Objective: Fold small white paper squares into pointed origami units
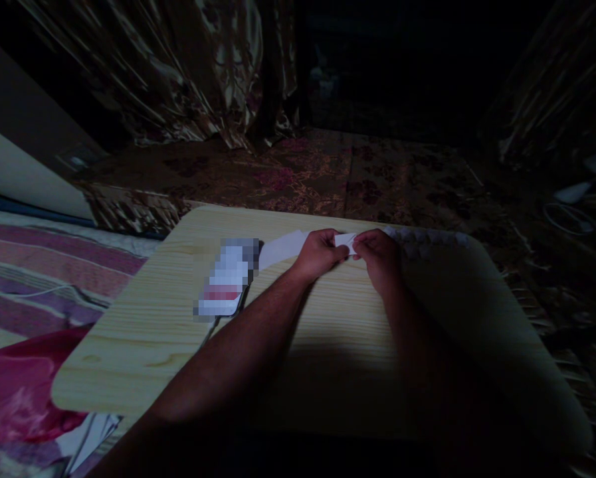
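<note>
Between my two hands is a small piece of white paper (344, 241), held just above the far part of the wooden table (342, 312). My left hand (320, 253) pinches its left side, thumb on top. On its right side, the fingers of my right hand (380, 254) are closed. A line, perhaps a fold, runs across the paper near my right fingertips. Left of my left hand lies a larger white sheet (282, 249). Several small folded pale pieces (422, 240) sit in rows beyond my right hand, dim in the shadow.
A phone (228, 279) with a lit, blurred-out screen and a cable lies on the table's left part. A bed with a striped cover (53, 259) and a pink cloth (28, 385) adjoins the left edge. Patterned curtains (218, 73) hang behind. The right side is dark.
</note>
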The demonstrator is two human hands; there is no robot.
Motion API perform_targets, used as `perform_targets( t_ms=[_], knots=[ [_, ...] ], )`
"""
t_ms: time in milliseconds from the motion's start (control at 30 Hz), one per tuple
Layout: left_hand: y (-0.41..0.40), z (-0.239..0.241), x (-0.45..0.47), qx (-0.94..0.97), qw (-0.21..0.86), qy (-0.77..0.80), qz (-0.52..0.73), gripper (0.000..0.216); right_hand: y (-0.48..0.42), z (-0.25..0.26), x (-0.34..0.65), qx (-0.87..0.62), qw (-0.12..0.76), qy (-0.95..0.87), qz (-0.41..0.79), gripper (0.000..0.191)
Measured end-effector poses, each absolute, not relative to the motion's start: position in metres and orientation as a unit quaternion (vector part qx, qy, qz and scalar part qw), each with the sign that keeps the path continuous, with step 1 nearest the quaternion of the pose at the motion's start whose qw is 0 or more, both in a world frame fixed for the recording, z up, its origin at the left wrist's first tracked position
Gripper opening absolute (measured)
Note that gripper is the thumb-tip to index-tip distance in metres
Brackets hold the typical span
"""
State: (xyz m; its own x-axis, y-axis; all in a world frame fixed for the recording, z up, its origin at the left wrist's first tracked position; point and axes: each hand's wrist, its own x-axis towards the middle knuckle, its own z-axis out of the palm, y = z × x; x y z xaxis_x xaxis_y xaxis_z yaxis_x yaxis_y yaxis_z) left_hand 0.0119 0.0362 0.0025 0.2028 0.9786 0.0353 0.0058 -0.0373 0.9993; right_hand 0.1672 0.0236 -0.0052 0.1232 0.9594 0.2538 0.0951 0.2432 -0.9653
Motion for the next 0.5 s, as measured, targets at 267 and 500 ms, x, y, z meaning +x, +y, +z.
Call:
perform_targets(
  t_ms=[267,500],
  knots=[
    [0.0360,0.0033,0.0109,0.558,0.537,0.445,0.449,0.014,0.0242,-0.0064,0.1665,-0.480,0.573,-0.538,0.391,0.022],
    [0.0365,0.0021,0.0106,0.552,0.547,0.443,0.448,0.015,0.0240,-0.0072,0.1683,-0.457,0.580,-0.538,0.406,0.019]
  ],
)
